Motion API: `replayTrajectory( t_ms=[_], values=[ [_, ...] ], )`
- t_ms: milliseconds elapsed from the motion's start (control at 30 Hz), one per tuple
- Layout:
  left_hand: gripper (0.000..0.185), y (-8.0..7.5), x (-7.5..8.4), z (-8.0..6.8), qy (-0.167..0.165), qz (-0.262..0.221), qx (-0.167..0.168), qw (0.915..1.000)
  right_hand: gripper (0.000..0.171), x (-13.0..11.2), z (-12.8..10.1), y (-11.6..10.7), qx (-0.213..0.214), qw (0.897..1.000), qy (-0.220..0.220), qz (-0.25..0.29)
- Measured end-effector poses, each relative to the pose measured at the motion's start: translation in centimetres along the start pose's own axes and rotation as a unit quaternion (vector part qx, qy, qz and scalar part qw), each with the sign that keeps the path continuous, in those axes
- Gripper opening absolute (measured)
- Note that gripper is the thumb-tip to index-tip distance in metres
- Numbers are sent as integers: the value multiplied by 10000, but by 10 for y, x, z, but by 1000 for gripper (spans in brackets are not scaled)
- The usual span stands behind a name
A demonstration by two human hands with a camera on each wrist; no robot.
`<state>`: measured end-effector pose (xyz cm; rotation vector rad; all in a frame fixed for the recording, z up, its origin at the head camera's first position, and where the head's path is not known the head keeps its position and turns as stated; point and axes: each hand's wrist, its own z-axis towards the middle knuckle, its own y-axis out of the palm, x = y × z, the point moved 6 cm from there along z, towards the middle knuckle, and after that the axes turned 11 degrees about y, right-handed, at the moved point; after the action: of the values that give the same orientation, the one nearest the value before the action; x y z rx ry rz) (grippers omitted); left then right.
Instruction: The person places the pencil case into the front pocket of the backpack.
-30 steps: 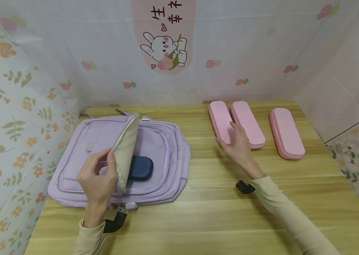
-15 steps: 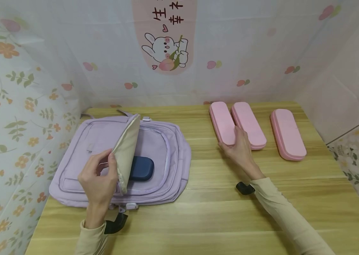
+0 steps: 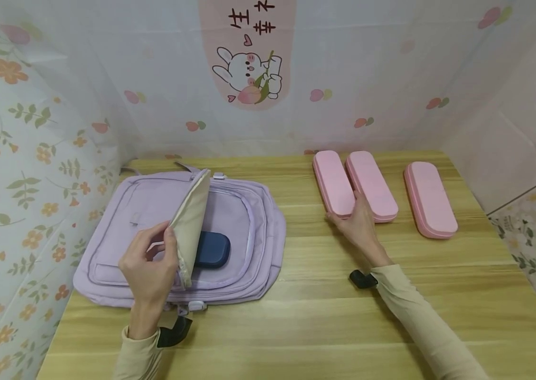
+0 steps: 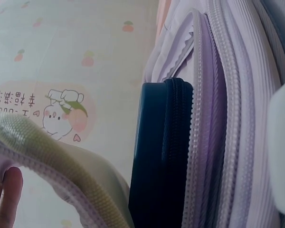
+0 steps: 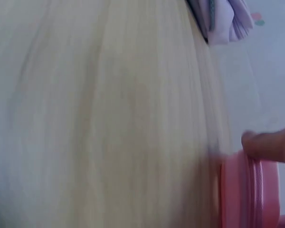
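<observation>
A lavender backpack (image 3: 244,211) lies flat on the left of the wooden table (image 3: 320,316). My left hand (image 3: 165,240) pinches its beige-lined front flap (image 3: 191,211) and holds it lifted. Under the flap a navy zip case (image 3: 214,249) lies in the pocket; the left wrist view shows this navy case (image 4: 154,156) close up beside the flap (image 4: 61,171). Three pink cases lie at the back right. My right hand (image 3: 346,211) grips the near end of the leftmost pink case (image 3: 331,179), thumb on its left side. In the right wrist view a fingertip (image 5: 266,145) touches that pink case (image 5: 249,194).
The middle pink case (image 3: 369,182) lies right against the gripped one; the third pink case (image 3: 429,198) lies apart, further right. Floral curtains close off the table on the left and at the back, with a wall on the right. Bare wood runs along the table's front.
My right hand has moved a little toward me along the leftmost pink case and closed on its near end. The left hand keeps the flap lifted.
</observation>
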<state>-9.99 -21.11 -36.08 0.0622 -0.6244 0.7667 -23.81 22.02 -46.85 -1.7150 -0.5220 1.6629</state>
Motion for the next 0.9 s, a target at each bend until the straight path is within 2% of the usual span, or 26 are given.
replayTrajectory(
  t_ms=[267, 367, 667, 900],
  values=[
    [13, 1, 0, 0, -44, -8, -87, 10000, 81, -2, -7, -1, 213, 9987, 466, 33],
    [13, 1, 1, 1, -45, 23, -105, 9999, 79, -7, -10, -2, 232, 9983, 520, 98],
    [13, 2, 0, 1, 6, -70, -119, 9999, 83, -43, -27, -7, 116, 9995, 19, 302],
    [13, 2, -1, 1, 46, -64, -119, 9999, 82, -63, -39, -5, -117, 9995, -213, 217]
  ],
)
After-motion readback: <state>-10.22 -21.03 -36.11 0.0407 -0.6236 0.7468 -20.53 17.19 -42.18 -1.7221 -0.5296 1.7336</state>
